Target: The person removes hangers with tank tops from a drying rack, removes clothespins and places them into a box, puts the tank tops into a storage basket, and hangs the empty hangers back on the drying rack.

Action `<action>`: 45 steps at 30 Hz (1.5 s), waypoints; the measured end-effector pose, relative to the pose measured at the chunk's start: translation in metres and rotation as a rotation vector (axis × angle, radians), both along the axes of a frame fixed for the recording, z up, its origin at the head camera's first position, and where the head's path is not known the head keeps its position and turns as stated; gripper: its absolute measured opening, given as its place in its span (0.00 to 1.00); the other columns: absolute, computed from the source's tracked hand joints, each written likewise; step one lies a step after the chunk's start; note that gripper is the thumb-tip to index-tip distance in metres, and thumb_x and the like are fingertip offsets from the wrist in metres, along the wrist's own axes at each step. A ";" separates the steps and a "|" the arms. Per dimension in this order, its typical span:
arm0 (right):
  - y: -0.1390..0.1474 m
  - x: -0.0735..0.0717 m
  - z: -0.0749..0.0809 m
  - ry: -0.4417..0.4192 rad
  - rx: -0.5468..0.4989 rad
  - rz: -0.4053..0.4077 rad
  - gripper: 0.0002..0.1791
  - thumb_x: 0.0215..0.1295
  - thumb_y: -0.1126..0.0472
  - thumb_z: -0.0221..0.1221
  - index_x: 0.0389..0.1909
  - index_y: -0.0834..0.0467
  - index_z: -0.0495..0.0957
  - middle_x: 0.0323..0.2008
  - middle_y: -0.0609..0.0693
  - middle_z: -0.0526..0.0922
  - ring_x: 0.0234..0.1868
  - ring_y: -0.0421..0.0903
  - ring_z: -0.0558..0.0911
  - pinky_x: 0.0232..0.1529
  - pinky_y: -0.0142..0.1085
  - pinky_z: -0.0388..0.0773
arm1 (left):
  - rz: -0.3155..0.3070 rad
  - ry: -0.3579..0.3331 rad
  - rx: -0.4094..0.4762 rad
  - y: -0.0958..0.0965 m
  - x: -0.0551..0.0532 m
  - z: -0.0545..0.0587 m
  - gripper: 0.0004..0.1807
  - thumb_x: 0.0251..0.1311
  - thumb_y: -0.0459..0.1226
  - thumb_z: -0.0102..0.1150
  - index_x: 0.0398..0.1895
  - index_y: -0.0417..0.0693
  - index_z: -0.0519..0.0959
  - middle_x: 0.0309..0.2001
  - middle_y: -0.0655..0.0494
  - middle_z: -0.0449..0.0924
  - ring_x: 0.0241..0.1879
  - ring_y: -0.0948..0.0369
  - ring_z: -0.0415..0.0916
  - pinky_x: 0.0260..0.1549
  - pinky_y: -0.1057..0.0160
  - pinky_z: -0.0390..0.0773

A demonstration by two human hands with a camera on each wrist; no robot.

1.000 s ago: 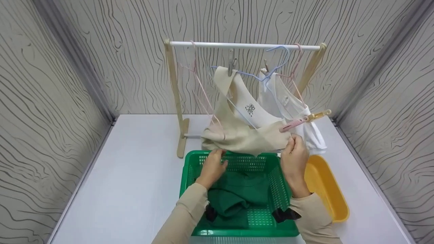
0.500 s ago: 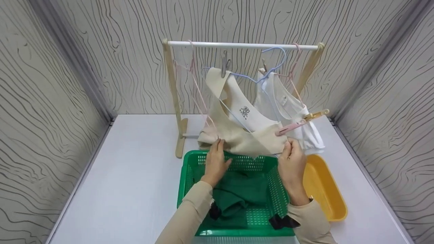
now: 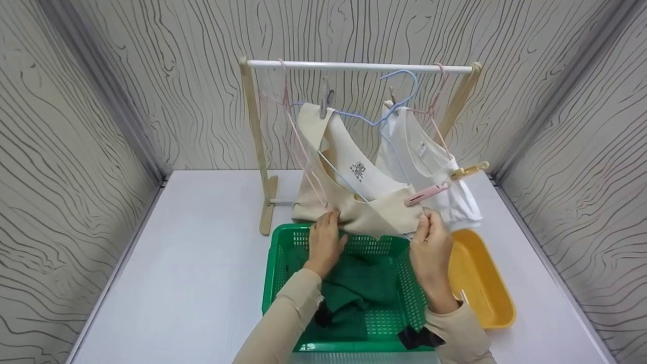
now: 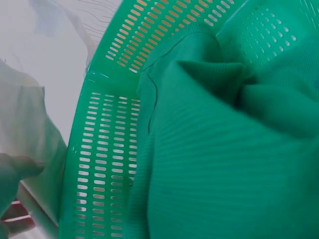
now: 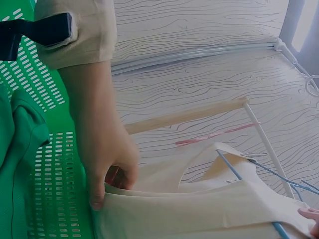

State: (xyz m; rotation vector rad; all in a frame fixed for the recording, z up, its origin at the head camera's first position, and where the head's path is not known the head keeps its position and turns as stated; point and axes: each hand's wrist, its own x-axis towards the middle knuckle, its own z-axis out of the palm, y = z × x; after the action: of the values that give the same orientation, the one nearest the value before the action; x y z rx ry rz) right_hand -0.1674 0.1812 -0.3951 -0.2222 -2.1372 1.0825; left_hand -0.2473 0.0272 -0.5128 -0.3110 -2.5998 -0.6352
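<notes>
A cream tank top (image 3: 354, 215) hangs tilted on a blue hanger (image 3: 356, 115), its lower part above the green basket. A grey clothespin (image 3: 324, 101) clips its left shoulder; a pink clothespin (image 3: 427, 194) sits on the right one. My left hand (image 3: 326, 242) pinches the shirt's lower left edge; from the right wrist view that hand (image 5: 107, 154) has thumb and fingers on either side of the cloth. My right hand (image 3: 432, 247) grips the lower right corner between thumb and fingers. Only fingertips (image 4: 22, 167) show in the left wrist view, touching the cloth.
Inside the green basket (image 3: 269, 283) lie green ribbed clothes (image 3: 354, 283). A yellow tray (image 3: 498, 283) stands right of it. On the rack (image 3: 354, 65) hang a white tank top (image 3: 462, 202) with a yellow clothespin (image 3: 470, 171) and a pink hanger (image 3: 298, 136) at left.
The cream tank top and blue hanger have shifted left and slightly down. My left hand has come up onto the hem, while my right hand has moved left and down, still gripping the corner.
</notes>
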 end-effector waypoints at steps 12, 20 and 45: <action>-0.001 0.002 -0.001 -0.016 -0.023 0.042 0.10 0.71 0.71 0.47 0.39 0.72 0.75 0.20 0.52 0.67 0.22 0.34 0.62 0.24 0.25 0.60 | 0.040 0.047 0.008 0.002 -0.006 -0.002 0.12 0.53 0.37 0.69 0.41 0.47 0.79 0.38 0.54 0.82 0.41 0.56 0.80 0.41 0.56 0.80; -0.001 0.003 -0.001 0.009 -0.006 0.016 0.09 0.70 0.72 0.48 0.39 0.71 0.76 0.23 0.59 0.75 0.24 0.37 0.65 0.27 0.28 0.63 | 0.028 0.130 0.046 -0.003 -0.006 -0.005 0.02 0.58 0.33 0.62 0.34 0.46 0.80 0.34 0.53 0.82 0.36 0.56 0.79 0.36 0.58 0.80; 0.014 -0.007 -0.021 -0.009 0.011 -0.062 0.08 0.70 0.72 0.47 0.38 0.72 0.75 0.24 0.63 0.76 0.25 0.51 0.70 0.27 0.35 0.65 | -0.023 0.036 0.561 -0.006 -0.001 0.037 0.08 0.71 0.34 0.47 0.45 0.40 0.75 0.42 0.46 0.83 0.44 0.56 0.82 0.44 0.60 0.84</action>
State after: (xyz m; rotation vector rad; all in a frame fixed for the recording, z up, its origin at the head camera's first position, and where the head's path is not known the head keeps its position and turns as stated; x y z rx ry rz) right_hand -0.1741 0.1951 -0.4159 -0.2872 -2.1298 1.0352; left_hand -0.2483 0.0212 -0.4755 -0.1674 -2.2635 -1.3064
